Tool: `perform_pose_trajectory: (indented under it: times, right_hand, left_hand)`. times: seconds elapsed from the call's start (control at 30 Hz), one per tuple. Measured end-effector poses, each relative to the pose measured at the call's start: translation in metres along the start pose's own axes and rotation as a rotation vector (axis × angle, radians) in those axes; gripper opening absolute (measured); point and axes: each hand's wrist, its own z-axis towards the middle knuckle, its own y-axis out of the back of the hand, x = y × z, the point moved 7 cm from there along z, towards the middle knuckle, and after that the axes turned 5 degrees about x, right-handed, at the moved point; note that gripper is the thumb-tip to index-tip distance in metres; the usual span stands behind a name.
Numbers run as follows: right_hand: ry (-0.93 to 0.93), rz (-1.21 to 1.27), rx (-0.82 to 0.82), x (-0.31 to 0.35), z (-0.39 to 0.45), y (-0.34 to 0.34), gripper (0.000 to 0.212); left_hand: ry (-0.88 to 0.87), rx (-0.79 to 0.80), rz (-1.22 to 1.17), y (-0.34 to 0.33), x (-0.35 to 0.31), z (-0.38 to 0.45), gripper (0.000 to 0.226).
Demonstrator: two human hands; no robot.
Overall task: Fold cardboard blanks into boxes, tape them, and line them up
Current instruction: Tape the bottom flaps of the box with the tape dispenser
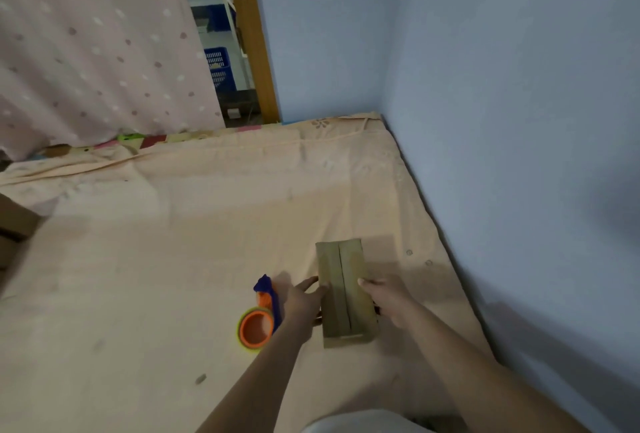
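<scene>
On the sheet (173,259), box (346,294) — left hand (301,301), right hand (388,297) flanking it

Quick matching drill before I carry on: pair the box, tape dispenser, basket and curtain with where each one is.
Things:
1. box
2. tape dispenser
3. basket
4. curtain

Places:
A. far back, beyond the doorway
B. hanging at upper left
C. on the sheet, just left of the left hand
D. between the left hand and the right hand

Pairs: 1-D, 2-C, 3-A, 4-B
</scene>
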Motion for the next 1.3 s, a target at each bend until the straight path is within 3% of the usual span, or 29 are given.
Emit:
perform_pose_trajectory:
  times: [0.3,0.4,0.47,0.57,0.67,0.77,0.97,1.13,1.3]
  right_hand:
    - [0.102,-0.048,0.006,0.0,-0.009,-0.007,0.033]
    - [0.103,-0.034,-0.015,-0.001,-0.007,-0.007,0.03]
    - [0.106,-0.036,-0.037,-0.002,-0.005,-0.007,0.03]
    - [0.123,-0.052,-0.069,-0.002,-0.004,-0.005,0.028]
    - [0.135,-0.077,-0.083,-0.002,-0.003,-0.004,0.027]
    - [0.145,-0.091,-0.101,-0.002,-0.002,-0.004,0.025]
    - [0.121,-0.076,-0.089,-0.006,0.004,-0.007,0.027]
    - [0.103,-0.047,-0.065,-0.004,-0.002,-0.008,0.025]
    - [0.109,-0.076,-0.08,0.006,-0.008,-0.007,0.023]
  left_hand:
    - [0.019,0.038,-0.032,0.003,0.003,-0.001,0.046]
    - [-0.003,0.013,0.043,0.006,0.006,-0.005,0.028]
    - [-0.095,-0.083,0.229,0.016,0.004,-0.008,0.019]
    - [-0.221,-0.305,0.745,0.045,0.007,-0.009,0.03]
    - [-0.228,-0.515,0.956,0.077,0.015,-0.018,0.019]
    - [-0.189,-0.481,1.122,0.091,0.021,-0.016,0.018]
    - [-0.106,-0.353,0.906,0.096,0.037,0.0,0.016]
    - [-0.085,-0.391,0.883,0.093,0.023,-0.002,0.029]
    - [-0.1,-0.478,0.783,0.104,0.0,-0.002,0.018]
